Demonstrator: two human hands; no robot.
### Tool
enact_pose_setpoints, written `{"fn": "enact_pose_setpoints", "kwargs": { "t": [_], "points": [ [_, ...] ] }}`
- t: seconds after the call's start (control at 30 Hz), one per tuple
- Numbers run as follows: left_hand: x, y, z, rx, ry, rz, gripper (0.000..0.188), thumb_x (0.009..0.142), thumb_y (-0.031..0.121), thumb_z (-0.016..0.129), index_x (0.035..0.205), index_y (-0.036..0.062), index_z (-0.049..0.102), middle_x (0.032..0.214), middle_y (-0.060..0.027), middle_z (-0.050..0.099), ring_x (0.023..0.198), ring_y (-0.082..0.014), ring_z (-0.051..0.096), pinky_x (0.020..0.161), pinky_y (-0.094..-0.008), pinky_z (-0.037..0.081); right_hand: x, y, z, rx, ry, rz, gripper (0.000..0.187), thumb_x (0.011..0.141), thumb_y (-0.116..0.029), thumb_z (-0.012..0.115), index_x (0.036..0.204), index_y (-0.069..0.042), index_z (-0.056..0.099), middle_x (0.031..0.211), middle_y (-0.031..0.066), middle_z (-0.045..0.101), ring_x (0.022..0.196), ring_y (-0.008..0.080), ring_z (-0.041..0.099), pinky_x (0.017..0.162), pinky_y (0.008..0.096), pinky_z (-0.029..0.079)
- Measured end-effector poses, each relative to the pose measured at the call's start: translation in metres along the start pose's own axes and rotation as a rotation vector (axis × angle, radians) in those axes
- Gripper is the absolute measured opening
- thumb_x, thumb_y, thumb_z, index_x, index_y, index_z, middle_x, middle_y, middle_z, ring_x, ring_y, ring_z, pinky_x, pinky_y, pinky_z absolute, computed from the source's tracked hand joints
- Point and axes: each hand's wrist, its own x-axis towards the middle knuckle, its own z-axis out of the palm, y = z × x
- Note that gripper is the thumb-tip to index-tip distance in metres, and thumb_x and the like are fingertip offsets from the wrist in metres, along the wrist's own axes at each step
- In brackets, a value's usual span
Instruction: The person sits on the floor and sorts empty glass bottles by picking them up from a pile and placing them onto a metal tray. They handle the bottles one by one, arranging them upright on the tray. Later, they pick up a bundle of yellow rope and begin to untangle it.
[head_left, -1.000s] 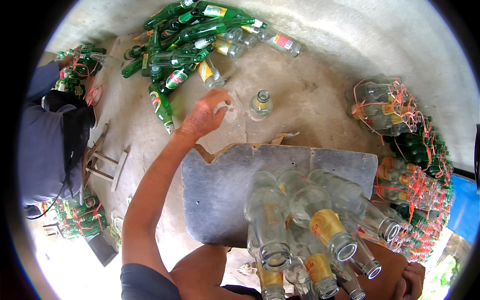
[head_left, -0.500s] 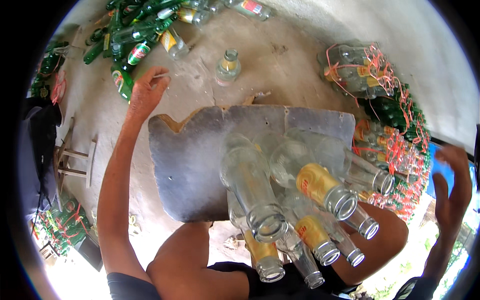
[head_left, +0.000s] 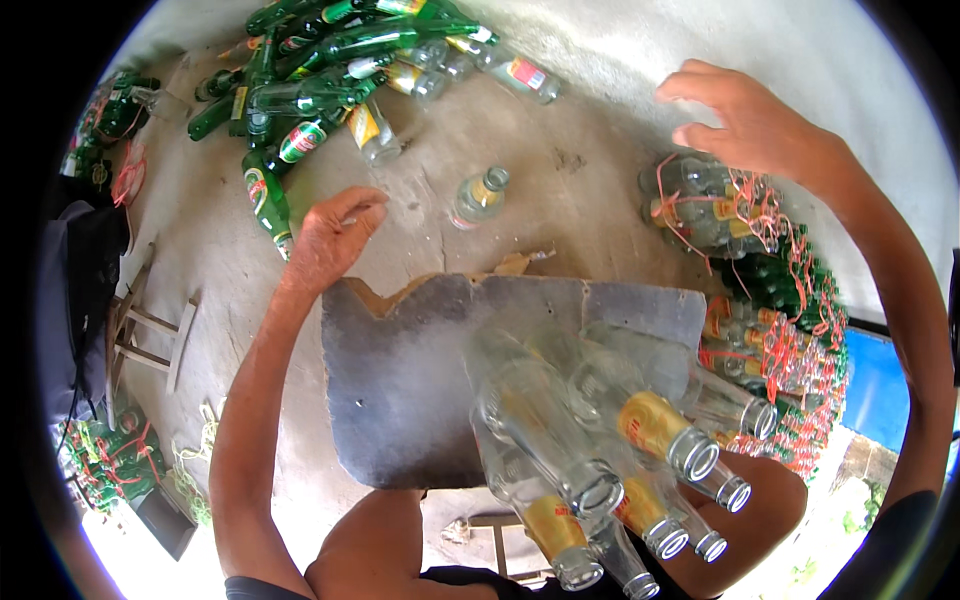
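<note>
My left hand (head_left: pixel 340 232) is over the floor by the far left corner of a dark grey board (head_left: pixel 400 400). Its fingers are drawn together, and whatever may be between them is too small to make out. High on the right, my right hand (head_left: pixel 740 120) reaches forward above the tied bottles with fingers apart and nothing in it. Several clear glass bottles (head_left: pixel 650 420), some with yellow labels, lie stacked on the board's right part, necks toward me. One clear bottle (head_left: pixel 478 205) stands upright on the floor beyond the board.
A loose heap of green bottles (head_left: pixel 330 60) lies at the far left, with clear ones (head_left: pixel 525 75) beside it. Bundles tied with pink string (head_left: pixel 725 205) line the wall on the right. At the left are a wooden stool (head_left: pixel 150 330) and another tied green bundle (head_left: pixel 115 455).
My right hand has swung from the near right edge up and forward to the far right. My left hand has shifted slightly right relative to the green bottles. The whole view has tilted.
</note>
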Motion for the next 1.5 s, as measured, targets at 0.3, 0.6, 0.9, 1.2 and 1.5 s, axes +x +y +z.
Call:
{"fn": "enact_pose_setpoints", "kwargs": {
  "t": [0.3,0.6,0.9,1.2,1.5],
  "points": [
    [0.004,0.029,-0.002,-0.067,0.004,0.002,0.026,0.108,0.016,0.062,0.127,0.0001,0.068,0.113,-0.0062,0.071,0.109,-0.0129,0.063,0.097,-0.0308,0.052,0.114,0.037,0.056,-0.316,-0.206,0.04,0.05,0.093,-0.02,0.073,0.14,-0.013,0.061,0.129,0.015,0.057,0.13,0.0349,0.056,0.106,0.0479,0.049],
    [0.004,0.033,0.009,-0.142,0.043,0.051,0.022,0.103,0.014,0.069,0.123,0.0042,0.07,0.115,-0.0083,0.072,0.102,-0.0186,0.07,0.083,-0.0354,0.057,0.171,0.046,0.094,-0.335,-0.269,0.108,0.065,0.09,-0.018,0.075,0.15,-0.012,0.053,0.137,0.014,0.056,0.134,0.034,0.054,0.112,0.0467,0.048],
    [0.01,0.056,0.018,-0.101,-0.026,0.064,0.031,0.103,0.008,0.066,0.134,0.0042,0.066,0.128,-0.0106,0.068,0.115,-0.0225,0.068,0.098,-0.0381,0.057,0.217,0.067,0.14,-0.231,-0.173,0.234,0.063,0.093,-0.02,0.073,0.15,-0.009,0.047,0.143,0.0174,0.055,0.136,0.0368,0.055,0.112,0.0491,0.05],
    [0.013,0.061,0.028,-0.149,-0.051,0.065,0.036,0.101,0.006,0.068,0.137,0.004,0.064,0.13,-0.0124,0.067,0.114,-0.0247,0.069,0.1,-0.0391,0.057,0.237,0.088,0.172,-0.167,-0.171,0.336,0.068,0.095,-0.024,0.073,0.154,-0.01,0.041,0.152,0.0155,0.051,0.145,0.0358,0.048,0.116,0.0488,0.046],
    [0.012,0.06,0.034,-0.115,-0.055,0.117,0.039,0.1,0.005,0.068,0.139,0.0044,0.063,0.13,-0.0134,0.067,0.114,-0.0262,0.069,0.1,-0.0398,0.057,0.238,0.082,0.203,-0.039,-0.142,0.424,0.081,0.095,-0.026,0.073,0.161,-0.007,0.031,0.162,0.021,0.04,0.152,0.0385,0.039,0.124,0.0485,0.038]
  ]
}}
